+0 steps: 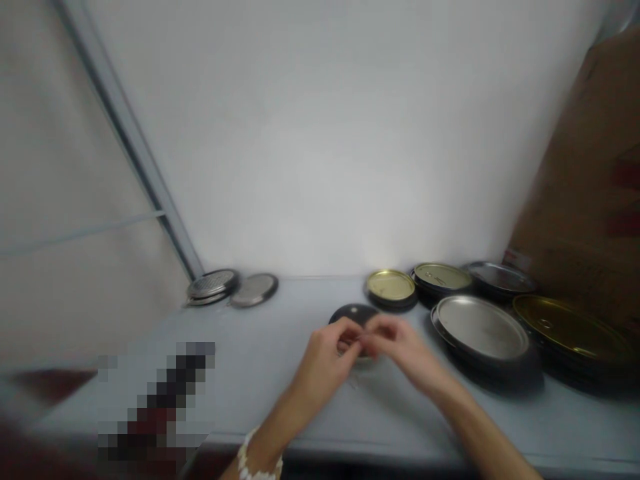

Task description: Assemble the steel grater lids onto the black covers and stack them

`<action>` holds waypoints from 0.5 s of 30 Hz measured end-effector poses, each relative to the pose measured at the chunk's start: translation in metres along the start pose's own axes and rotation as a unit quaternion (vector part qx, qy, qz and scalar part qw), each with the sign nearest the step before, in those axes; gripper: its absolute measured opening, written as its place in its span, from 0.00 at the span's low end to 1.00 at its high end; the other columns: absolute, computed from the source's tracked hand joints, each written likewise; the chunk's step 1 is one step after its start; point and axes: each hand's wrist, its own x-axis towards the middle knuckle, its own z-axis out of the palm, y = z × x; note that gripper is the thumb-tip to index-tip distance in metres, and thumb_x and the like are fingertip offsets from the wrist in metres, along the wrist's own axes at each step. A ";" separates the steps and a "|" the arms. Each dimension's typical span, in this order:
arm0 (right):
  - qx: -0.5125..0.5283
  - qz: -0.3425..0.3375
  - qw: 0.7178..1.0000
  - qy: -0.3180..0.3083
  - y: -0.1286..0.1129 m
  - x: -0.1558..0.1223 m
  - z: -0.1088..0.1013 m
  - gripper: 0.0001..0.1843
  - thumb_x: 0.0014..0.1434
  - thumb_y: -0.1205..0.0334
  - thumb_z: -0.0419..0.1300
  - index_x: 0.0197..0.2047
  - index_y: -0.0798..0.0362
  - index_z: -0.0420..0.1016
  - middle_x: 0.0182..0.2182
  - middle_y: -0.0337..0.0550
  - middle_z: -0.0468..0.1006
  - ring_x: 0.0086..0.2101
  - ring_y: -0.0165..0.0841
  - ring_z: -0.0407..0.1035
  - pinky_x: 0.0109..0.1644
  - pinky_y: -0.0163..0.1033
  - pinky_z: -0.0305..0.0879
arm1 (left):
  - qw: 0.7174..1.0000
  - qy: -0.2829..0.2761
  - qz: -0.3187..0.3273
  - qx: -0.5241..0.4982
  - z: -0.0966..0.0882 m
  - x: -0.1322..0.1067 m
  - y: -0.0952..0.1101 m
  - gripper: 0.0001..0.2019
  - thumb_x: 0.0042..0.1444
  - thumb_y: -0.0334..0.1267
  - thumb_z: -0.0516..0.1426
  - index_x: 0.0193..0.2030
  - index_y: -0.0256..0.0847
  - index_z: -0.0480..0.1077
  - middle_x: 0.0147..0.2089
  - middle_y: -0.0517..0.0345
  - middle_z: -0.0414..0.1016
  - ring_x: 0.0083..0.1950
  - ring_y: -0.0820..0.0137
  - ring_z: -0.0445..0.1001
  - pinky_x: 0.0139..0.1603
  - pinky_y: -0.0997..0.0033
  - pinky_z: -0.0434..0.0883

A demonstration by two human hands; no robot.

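Both hands meet above the middle of the table, fingertips pinched close together. My left hand (327, 353), with a white beaded bracelet (260, 460) at the wrist, comes in from the lower left. From the lower right reaches my right hand (395, 340), its fingertips touching or nearly touching the left ones. Whatever lies between the fingers is blurred and too small to name. Just behind and below them is a round dark disc (353, 312) with a small pale spot, partly covered by the fingers; I cannot tell whether they grip it.
At right stand stacks of round can lids: a small gold stack (393, 285), a pale gold one (443, 277), a silver one (483, 327) and a dark gold one (570, 327). Silver discs (255, 290) lie at back left. A cardboard box (585, 180) stands right.
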 end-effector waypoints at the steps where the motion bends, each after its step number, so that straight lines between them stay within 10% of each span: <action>1: -0.007 0.000 1.000 -0.005 -0.001 -0.001 0.001 0.16 0.50 0.52 0.68 0.28 0.54 0.70 0.22 0.35 0.71 0.26 0.28 0.66 0.30 0.33 0.62 | 1.000 0.011 0.006 0.021 -0.002 0.000 -0.001 0.05 0.59 0.34 0.58 0.36 0.39 0.77 0.36 0.54 0.82 0.38 0.65 0.79 0.41 0.70 0.72; 8: -0.019 0.034 0.996 -0.085 -0.004 -0.005 -0.004 0.25 0.54 0.40 0.66 0.37 0.56 0.72 0.26 0.39 0.77 0.26 0.31 0.72 0.33 0.36 0.67 | 0.982 0.009 0.093 0.161 -0.019 -0.001 -0.009 0.08 0.59 0.33 0.58 0.36 0.43 0.81 0.39 0.52 0.82 0.42 0.62 0.77 0.47 0.66 0.70; 15: -0.274 -0.002 0.957 -0.090 -0.005 -0.010 -0.011 0.12 0.63 0.57 0.58 0.32 0.55 0.76 0.24 0.42 0.79 0.27 0.32 0.73 0.32 0.35 0.64 | 0.964 -0.077 0.110 0.230 -0.009 0.003 -0.019 0.09 0.61 0.32 0.56 0.37 0.42 0.79 0.41 0.51 0.80 0.45 0.61 0.75 0.49 0.65 0.67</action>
